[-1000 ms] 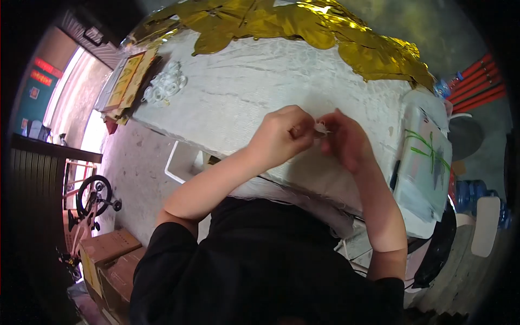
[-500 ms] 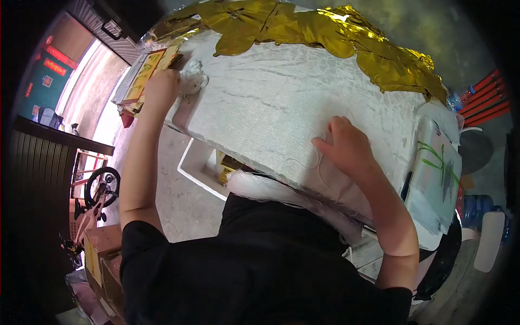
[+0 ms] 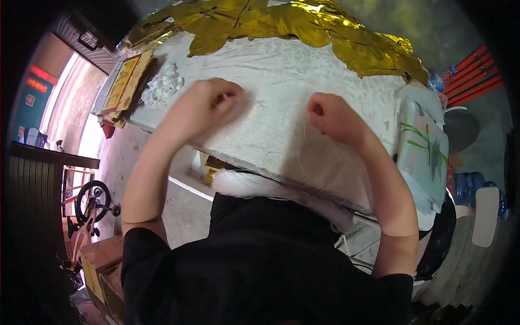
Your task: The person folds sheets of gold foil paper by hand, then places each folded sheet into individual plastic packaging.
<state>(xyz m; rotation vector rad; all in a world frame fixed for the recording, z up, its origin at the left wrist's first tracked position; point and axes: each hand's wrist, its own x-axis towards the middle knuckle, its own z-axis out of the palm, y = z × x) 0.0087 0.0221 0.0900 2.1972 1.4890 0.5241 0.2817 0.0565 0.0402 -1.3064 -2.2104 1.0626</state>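
My left hand (image 3: 208, 108) hovers over the white-covered table (image 3: 265, 116), fingers curled into a pinch; anything between them is too small to make out. Opposite it, my right hand (image 3: 338, 119) is closed on a thin white thread (image 3: 301, 149), whose loose length trails down onto the cover. Left of my left hand lies a pile of small white rings or coils (image 3: 165, 86). A thick hank of white threads (image 3: 244, 185) rests along the near edge, against my lap. Flat gold foil balloons (image 3: 271, 24) spread across the far edge.
Yellow printed packets (image 3: 127, 78) are stacked at the table's left end. A clear plastic box (image 3: 422, 157) tied with green ribbon stands at the right. Below the near edge sits an open white foam box (image 3: 187, 172). Red poles (image 3: 474, 76) lean at right.
My left hand has moved right from the packets and ring pile toward the table's middle. My right hand has shifted slightly left and up, the thread moving with it. The view has turned slightly.
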